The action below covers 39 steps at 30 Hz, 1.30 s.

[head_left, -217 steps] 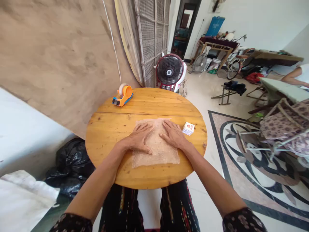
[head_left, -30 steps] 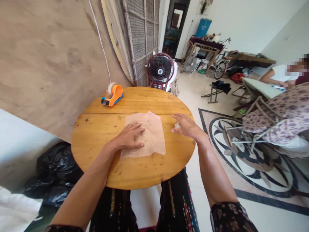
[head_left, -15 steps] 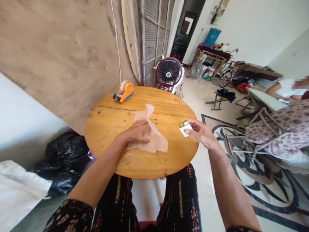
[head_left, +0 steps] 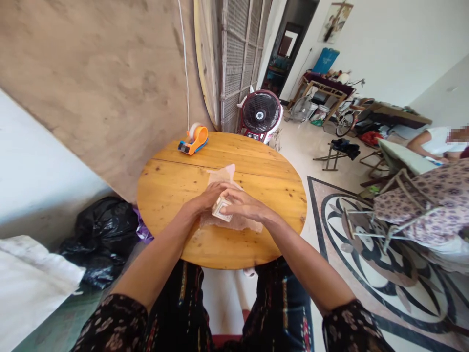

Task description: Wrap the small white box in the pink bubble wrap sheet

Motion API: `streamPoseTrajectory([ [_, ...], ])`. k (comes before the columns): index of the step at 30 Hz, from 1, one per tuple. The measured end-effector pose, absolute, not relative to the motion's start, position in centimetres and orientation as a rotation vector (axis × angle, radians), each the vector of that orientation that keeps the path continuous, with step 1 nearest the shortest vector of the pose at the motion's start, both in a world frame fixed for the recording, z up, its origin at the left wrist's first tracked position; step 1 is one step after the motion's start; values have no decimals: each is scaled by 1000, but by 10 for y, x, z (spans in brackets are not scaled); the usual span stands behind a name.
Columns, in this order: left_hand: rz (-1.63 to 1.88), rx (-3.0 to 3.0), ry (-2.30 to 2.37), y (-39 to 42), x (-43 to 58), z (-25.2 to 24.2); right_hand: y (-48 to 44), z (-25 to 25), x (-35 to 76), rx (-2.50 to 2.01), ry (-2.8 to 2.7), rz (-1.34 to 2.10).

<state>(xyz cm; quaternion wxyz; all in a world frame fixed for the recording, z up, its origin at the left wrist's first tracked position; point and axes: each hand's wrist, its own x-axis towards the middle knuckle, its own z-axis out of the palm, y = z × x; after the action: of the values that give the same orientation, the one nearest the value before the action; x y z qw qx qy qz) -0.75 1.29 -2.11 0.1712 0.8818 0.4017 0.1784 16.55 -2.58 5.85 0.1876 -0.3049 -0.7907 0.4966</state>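
Note:
A pinkish sheet of bubble wrap [head_left: 224, 174] lies on the round wooden table [head_left: 264, 176], its far corner lifted. My right hand [head_left: 245, 205] holds a small white box [head_left: 221, 209] down on the middle of the sheet. My left hand [head_left: 208, 195] rests on the sheet just left of the box, fingers touching the box's far edge. The sheet's near edge [head_left: 249, 226] shows below my right hand.
An orange tape dispenser [head_left: 194, 139] sits at the table's far left edge. A red floor fan [head_left: 261, 113] stands behind the table. Black bags [head_left: 98, 239] lie on the floor at left. Another person [head_left: 436, 142] sits at a table far right, beyond a metal chair frame [head_left: 384, 215].
My right hand picked up the small box from the table's right side and brought it left onto the bubble wrap. My left hand stayed on the sheet, which crumpled.

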Motion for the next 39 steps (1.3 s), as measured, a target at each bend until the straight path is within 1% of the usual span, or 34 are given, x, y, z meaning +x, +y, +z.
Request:
streamPoseTrajectory([
  [3, 417, 2502, 1169, 9, -8, -18, -15, 52, 186, -1201, -2244, 1158],
  [5, 347, 2494, 1201, 7, -7, -16, -11, 49, 202, -1289, -2184, 1183],
  [8, 302, 2497, 1207, 6, -6, -15, -7, 42, 216, -1253, -2081, 1306],
  [10, 276, 2490, 1197, 6, -6, -13, -2, 33, 218, -1232, -2047, 1292],
  [15, 264, 2453, 1217, 2, -5, -4, 11, 17, 211, -1237, -2117, 1029],
  [20, 320, 2418, 1249, 1, -3, 1, 17, 20, 202, -1427, -2337, 683],
  [23, 380, 2415, 1220, 1, -3, 1, 15, 24, 195, -1388, -2424, 553],
  [29, 435, 2393, 1190, 1, -7, -1, 15, 29, 195, -1278, -2549, 608],
  [34, 444, 2381, 1167, 3, -11, -3, 18, 27, 199, -1276, -2494, 664],
  [37, 496, 2400, 1108, 5, -13, -3, 19, 21, 200, -1317, -2381, 766],
  [39, 503, 2410, 1104, 5, -14, -3, 20, 17, 201, -1264, -2299, 882],
])
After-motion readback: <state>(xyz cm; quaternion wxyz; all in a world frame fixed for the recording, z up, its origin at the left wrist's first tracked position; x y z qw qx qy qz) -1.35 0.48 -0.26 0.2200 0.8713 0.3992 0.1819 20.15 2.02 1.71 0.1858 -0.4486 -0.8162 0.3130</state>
